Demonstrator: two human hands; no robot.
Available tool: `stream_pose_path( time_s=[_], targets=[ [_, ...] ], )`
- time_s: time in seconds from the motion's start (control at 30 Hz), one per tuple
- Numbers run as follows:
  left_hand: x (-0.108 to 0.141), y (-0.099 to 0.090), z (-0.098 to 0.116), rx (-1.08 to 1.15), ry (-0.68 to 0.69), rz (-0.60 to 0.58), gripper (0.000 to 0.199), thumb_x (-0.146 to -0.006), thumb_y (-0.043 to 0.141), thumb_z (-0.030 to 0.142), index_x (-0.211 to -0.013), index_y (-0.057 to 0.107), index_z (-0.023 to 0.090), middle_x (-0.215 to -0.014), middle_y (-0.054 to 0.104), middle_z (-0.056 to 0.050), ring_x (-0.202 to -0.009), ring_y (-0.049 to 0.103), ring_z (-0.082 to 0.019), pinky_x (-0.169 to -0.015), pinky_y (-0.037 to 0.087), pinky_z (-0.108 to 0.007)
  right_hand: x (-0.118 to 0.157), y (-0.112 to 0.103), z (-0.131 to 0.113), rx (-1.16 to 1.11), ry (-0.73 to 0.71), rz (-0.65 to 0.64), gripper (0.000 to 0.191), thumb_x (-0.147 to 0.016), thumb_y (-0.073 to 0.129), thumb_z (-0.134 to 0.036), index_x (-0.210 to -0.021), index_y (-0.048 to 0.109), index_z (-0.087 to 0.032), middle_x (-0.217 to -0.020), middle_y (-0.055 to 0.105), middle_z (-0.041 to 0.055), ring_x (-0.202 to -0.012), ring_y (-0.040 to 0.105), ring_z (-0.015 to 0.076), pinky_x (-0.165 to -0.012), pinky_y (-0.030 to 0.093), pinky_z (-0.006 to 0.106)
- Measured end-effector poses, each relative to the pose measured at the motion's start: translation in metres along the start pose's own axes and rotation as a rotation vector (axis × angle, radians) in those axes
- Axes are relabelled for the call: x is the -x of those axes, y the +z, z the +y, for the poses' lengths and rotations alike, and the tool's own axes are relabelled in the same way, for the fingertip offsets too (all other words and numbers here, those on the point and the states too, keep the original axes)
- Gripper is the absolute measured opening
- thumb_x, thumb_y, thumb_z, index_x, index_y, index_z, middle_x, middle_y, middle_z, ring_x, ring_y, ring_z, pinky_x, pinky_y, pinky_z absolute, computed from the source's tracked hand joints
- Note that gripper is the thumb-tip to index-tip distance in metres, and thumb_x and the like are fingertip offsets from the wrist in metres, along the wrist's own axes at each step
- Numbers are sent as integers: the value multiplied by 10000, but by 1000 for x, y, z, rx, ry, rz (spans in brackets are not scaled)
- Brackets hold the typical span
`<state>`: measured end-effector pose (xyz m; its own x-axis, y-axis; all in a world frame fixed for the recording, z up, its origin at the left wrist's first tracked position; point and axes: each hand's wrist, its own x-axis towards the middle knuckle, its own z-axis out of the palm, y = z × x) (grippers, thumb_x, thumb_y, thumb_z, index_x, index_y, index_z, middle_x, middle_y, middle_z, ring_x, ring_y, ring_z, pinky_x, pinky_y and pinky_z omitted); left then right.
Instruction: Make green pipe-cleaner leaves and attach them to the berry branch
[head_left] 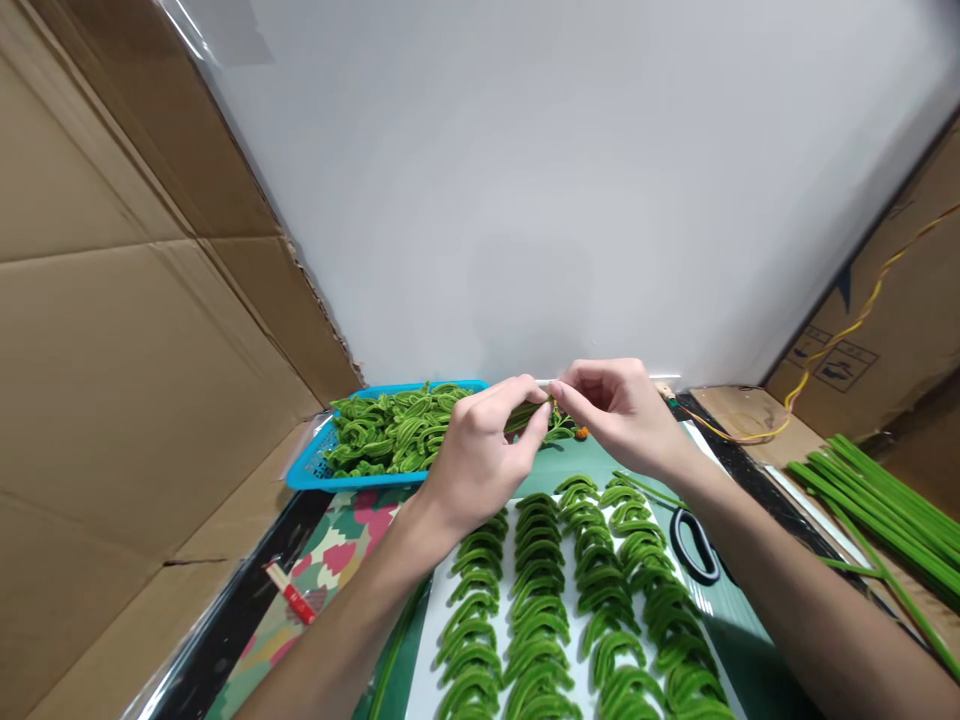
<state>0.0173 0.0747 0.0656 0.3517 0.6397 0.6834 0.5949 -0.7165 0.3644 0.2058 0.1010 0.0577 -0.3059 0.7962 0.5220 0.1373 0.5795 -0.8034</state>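
My left hand (487, 440) is closed in a pinch on a green pipe cleaner piece (523, 414), held above the far end of a white board (429, 665). At the tip of that piece, the thumb and finger of my right hand (621, 412) meet in a pinch. My fingers cover much of the piece. Below them, curved green pipe cleaner pieces (538, 610) lie in several rows on the board. Behind my left hand, a blue basket (337, 487) is heaped with looped green pieces (397, 430).
Black scissor-like handles (696, 546) lie under my right forearm on the green mat (739, 620). Long green stems (881, 515) are bundled at the right. Yellow wire (802, 385) hangs there. A red-and-cream stick (294, 597) lies left. Cardboard (135, 330) and a white panel (525, 180) enclose the table.
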Motion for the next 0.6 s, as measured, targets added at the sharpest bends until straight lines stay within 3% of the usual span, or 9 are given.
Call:
stream_pose_path(
  time_s=[0.13, 0.23, 0.37, 0.5, 0.6],
  targets=[
    [2, 2, 0, 25, 8, 20, 117, -997, 631, 128, -925, 704, 186, -863, 739, -7, -771, 658, -138, -760, 517, -260, 4, 5, -7, 157, -51, 71, 341, -981, 711, -340, -696, 642, -166, -567, 498, -49, -526, 394, 81, -502, 300, 259],
    [-1, 3, -1, 261, -183, 1, 98, -999, 673, 227, -926, 717, 179, -864, 751, -23, -753, 677, -142, -720, 544, -255, 7, 5, -13, 334, -146, 118, 288, -1004, 648, -265, -730, 637, -177, -590, 530, -39, -525, 403, 84, -526, 326, 267],
    [-8, 2, -4, 667, -411, -142, 265, -999, 700, 408, -990, 748, 147, -762, 749, -34, -569, 654, -124, -515, 515, -229, 7, -3, -17, 413, -183, 184, 314, -1024, 611, -275, -720, 609, -197, -577, 514, -35, -522, 387, 92, -540, 341, 279],
    [-11, 0, -5, 803, -480, -265, 392, -1009, 681, 479, -858, 742, 122, -749, 786, -86, -541, 689, -130, -497, 536, -222, 5, -13, -12, 361, -141, 208, 313, -1020, 637, -309, -728, 621, -199, -578, 484, -36, -536, 384, 103, -538, 324, 288],
    [-9, -2, -4, 921, -551, -356, 404, -1007, 684, 503, -946, 757, 111, -796, 816, -121, -538, 725, -153, -465, 529, -222, 5, -16, -11, 301, -131, 215, 315, -1009, 676, -326, -728, 614, -198, -593, 479, -37, -544, 387, 101, -532, 308, 287]
  ],
)
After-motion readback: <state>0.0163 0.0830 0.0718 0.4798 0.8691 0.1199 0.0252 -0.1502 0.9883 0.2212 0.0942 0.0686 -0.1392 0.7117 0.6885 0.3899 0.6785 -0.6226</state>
